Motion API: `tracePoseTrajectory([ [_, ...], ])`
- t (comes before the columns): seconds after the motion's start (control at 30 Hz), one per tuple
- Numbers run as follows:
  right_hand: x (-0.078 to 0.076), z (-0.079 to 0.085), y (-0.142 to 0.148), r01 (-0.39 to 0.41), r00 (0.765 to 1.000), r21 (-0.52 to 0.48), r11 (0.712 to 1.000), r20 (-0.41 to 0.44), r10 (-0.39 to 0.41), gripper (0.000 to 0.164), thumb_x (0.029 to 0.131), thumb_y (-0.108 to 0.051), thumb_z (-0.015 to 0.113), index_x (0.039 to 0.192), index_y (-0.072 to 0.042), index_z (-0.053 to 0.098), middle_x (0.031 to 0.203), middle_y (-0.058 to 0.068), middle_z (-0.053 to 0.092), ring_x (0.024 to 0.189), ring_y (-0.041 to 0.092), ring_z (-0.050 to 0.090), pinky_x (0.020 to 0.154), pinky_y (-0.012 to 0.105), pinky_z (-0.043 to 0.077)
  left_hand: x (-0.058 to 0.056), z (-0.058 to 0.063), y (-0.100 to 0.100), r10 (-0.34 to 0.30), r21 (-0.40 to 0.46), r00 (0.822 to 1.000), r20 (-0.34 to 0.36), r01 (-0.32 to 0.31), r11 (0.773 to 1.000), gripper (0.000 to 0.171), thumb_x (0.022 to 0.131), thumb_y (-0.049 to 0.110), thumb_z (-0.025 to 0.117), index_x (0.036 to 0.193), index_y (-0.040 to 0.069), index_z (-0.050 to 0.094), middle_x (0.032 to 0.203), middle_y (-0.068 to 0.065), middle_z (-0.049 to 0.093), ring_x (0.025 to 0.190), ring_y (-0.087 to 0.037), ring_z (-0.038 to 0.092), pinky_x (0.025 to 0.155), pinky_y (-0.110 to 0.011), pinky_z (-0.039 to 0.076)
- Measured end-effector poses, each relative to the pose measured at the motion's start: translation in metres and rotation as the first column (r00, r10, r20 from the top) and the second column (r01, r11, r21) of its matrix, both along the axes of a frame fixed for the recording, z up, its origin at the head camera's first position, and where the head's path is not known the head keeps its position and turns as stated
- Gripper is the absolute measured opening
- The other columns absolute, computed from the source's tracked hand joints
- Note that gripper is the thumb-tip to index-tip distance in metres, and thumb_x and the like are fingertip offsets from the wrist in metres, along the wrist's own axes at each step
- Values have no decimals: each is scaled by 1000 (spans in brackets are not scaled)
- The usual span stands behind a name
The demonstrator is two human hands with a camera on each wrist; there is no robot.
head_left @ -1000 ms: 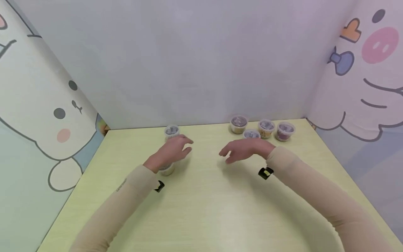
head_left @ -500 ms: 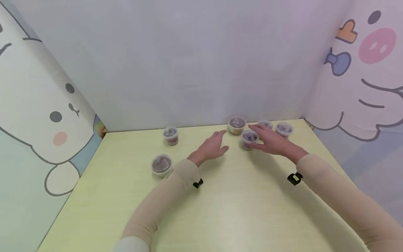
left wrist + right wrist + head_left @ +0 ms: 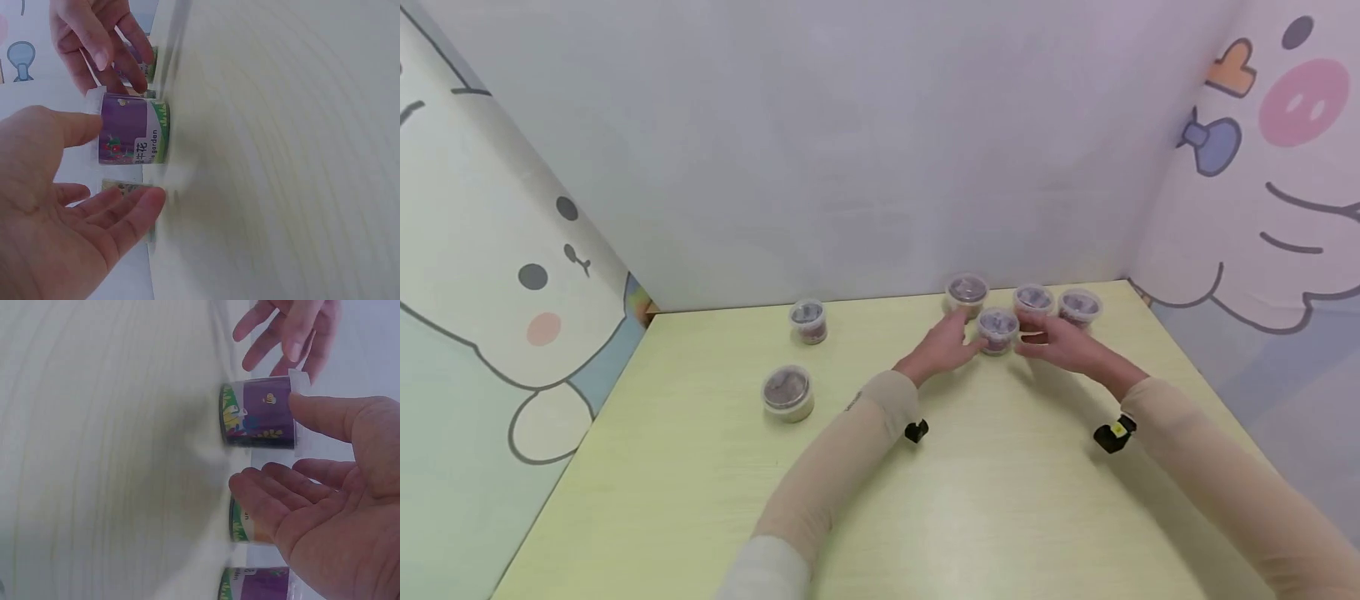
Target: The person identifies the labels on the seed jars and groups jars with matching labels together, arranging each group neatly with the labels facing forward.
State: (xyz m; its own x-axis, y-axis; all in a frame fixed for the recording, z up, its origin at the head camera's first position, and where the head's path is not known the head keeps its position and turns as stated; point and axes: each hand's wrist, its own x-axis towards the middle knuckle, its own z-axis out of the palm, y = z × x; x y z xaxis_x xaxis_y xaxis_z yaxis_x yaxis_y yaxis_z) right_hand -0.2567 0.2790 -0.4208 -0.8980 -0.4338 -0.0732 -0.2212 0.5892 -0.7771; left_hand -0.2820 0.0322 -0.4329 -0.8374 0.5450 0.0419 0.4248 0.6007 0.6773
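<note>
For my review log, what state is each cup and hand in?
Purple round plastic cup between hands: upright, lidded
Left hand: fingers relaxed, contact unclear
Right hand: fingers relaxed, contact unclear
Beige round plastic cup, back middle: upright, lidded
Orange round plastic cup: upright, lidded
Purple round plastic cup, far right: upright, lidded
Purplish round plastic cup, back left: upright, lidded
Beige round plastic cup, front left: upright, lidded

pale yellow tabletop (image 3: 625, 500) before a plain pale-grey back wall (image 3: 820, 150), between 2 side walls (image 3: 445, 467) with cartoon prints (image 3: 1303, 102)
</note>
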Motion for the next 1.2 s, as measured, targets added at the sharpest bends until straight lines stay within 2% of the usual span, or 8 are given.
tracePoseTrajectory([
  [0.13, -5, -8, -4, 68, 989, -80, 994, 134, -57, 74, 105, -23, 60, 159, 6, 18, 152, 34, 37, 136, 45, 44, 106, 53, 45, -2, -5, 3, -30, 128, 999, 34, 25, 991, 66, 106, 30, 54, 160, 5, 25, 155, -13, 44, 128, -27, 56, 104, -33, 48],
  [0.27, -8, -10, -7, 107, 977, -129, 986, 200, -80, 77, 106, -28, 57, 160, 3, 12, 153, 33, 35, 133, 42, 46, 105, 52, 47, -3, -7, 8, -30, 175, 998, 55, 20, 984, 62, 108, 29, 50, 161, 9, 25, 156, -9, 43, 124, -22, 58, 102, -31, 48],
  [0.53, -8, -8, -13, 118, 969, -168, 979, 237, -76, 80, 106, -30, 57, 162, -1, 9, 154, 32, 33, 133, 43, 47, 106, 54, 44, -4, -12, 14, 20, 155, 998, 60, -29, 987, 59, 108, 28, 50, 158, 3, 30, 156, -13, 42, 131, -23, 54, 110, -31, 41],
  [0.67, -8, -9, -14, 113, 968, -183, 976, 241, -67, 78, 107, -28, 55, 161, 1, 8, 155, 33, 31, 134, 45, 45, 107, 55, 43, -4, -10, 15, 46, 116, 997, 67, -54, 992, 58, 108, 30, 50, 157, 6, 31, 155, -12, 44, 133, -24, 53, 112, -33, 39],
  [0.87, -8, -7, -11, 103, 962, -189, 977, 267, -50, 75, 108, -28, 53, 162, -3, 8, 155, 31, 31, 135, 45, 42, 108, 55, 42, -4, -5, 20, 53, 37, 997, 59, -56, 998, 58, 108, 31, 48, 158, 7, 29, 155, -12, 45, 140, -26, 45, 115, -36, 36],
  [1.2, -6, -7, -12, 111, 966, -189, 976, 252, -62, 74, 108, -28, 53, 162, -2, 11, 151, 30, 36, 132, 43, 45, 108, 54, 43, -4, -6, 21, 71, 32, 995, 71, -73, 997, 57, 108, 35, 49, 157, 11, 31, 149, -13, 51, 135, -26, 50, 112, -38, 40],
])
